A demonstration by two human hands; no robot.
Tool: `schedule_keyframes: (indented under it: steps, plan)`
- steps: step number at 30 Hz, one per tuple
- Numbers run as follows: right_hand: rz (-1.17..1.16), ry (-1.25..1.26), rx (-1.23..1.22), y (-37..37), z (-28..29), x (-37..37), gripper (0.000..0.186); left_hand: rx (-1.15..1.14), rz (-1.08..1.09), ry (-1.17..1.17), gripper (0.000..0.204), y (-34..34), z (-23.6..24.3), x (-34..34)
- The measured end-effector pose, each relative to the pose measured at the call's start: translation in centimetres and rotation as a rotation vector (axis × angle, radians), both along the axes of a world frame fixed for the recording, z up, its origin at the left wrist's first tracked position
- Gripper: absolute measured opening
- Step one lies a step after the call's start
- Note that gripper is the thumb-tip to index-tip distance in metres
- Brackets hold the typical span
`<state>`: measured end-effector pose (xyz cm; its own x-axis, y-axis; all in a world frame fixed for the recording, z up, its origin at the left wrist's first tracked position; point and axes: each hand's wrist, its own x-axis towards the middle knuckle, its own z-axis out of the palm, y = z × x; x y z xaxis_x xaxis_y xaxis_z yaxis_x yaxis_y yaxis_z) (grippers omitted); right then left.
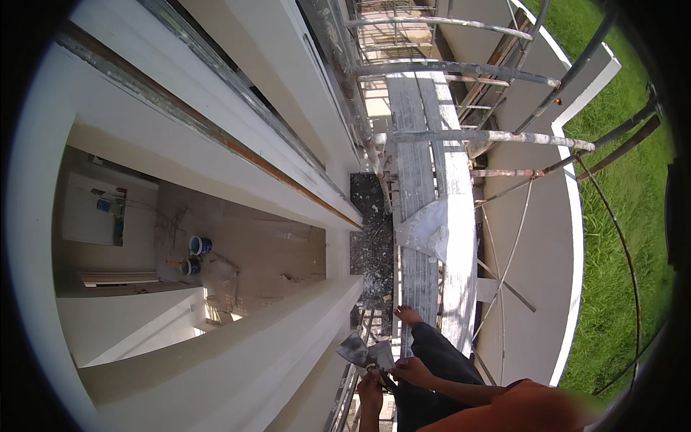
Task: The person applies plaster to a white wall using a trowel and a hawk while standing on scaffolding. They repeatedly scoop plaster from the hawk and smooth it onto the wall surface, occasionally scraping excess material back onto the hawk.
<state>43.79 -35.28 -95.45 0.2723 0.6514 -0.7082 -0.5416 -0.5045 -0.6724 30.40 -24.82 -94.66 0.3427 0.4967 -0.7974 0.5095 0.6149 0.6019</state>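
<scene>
Two putty knives are held close together at the bottom middle, their broad grey blades pointing away from me. My left hand (370, 387) is closed around the handle of the left putty knife (352, 349), whose blade is smeared with pale material. Just to its right, my right hand (413, 373) is closed at the second putty knife (381, 353). The blades nearly meet, and a small yellowish part shows between them. Fingers partly hide both handles, so the exact grip of each hand is hard to make out.
My bare foot (408, 315) rests on scaffold planks (416, 288) beside a white sack (426, 227). Scaffold pipes (497, 137) cross the walkway. Left is a wall opening with a sill (317, 302); buckets (200, 245) stand on the floor inside. Grass (608, 237) lies beyond the parapet.
</scene>
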Motion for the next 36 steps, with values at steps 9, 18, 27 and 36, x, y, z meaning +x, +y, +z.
schedule_keyframes:
  steps: [9, 18, 27, 36]
  plan:
    - [0.023, 0.112, 0.036, -2.0, -1.4, 4.1, 0.03, -0.284, 0.263, -0.205, 0.027, -0.2, 0.4, 4.0]
    - [-0.175, 0.201, 0.045, -4.7, -3.3, 5.6, 0.028, 0.05, -0.217, 0.024, 0.027, -0.7, 1.9, 6.6]
    - [-0.178, -0.161, -0.271, -9.2, -2.4, 7.0, 0.024, 0.34, -0.448, 0.429, 0.03, 0.6, 2.3, -0.4]
    - [0.166, -0.943, 0.023, 1.6, 7.3, 26.5, 0.02, 0.294, -0.467, 0.596, 0.039, 1.4, 0.3, -4.8]
